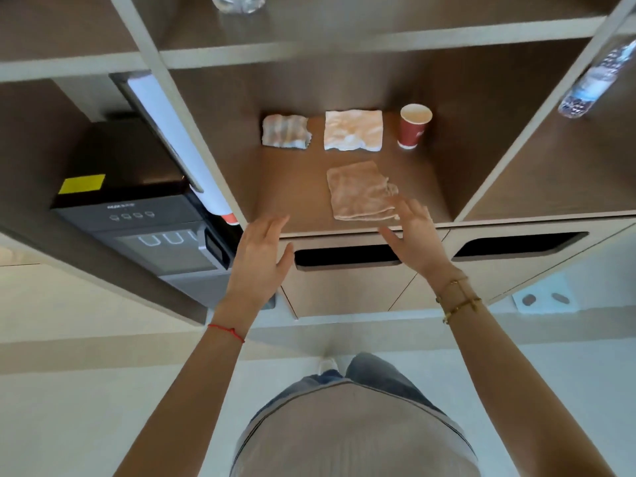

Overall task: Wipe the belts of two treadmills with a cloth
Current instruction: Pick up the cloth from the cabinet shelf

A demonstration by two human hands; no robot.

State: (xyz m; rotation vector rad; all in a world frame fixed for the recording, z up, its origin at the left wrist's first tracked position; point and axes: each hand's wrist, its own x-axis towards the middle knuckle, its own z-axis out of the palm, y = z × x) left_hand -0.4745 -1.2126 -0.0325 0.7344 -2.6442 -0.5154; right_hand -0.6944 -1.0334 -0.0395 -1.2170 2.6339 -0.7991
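A folded beige cloth (359,191) lies near the front edge of a brown shelf (292,187). Behind it lie a striped folded cloth (285,131) at the left and a white crumpled cloth (353,130) in the middle. My right hand (414,235) is open, fingers spread, with its fingertips at the beige cloth's front right corner. My left hand (260,259) is open too, in front of the shelf edge and left of the cloth, holding nothing. No treadmill is in view.
A red paper cup (414,126) stands at the shelf's back right. A dark appliance (137,208) fills the left compartment. Plastic bottles lie at the right (599,80) and top (237,1). Two drawers with dark handle slots (347,256) sit under the shelf.
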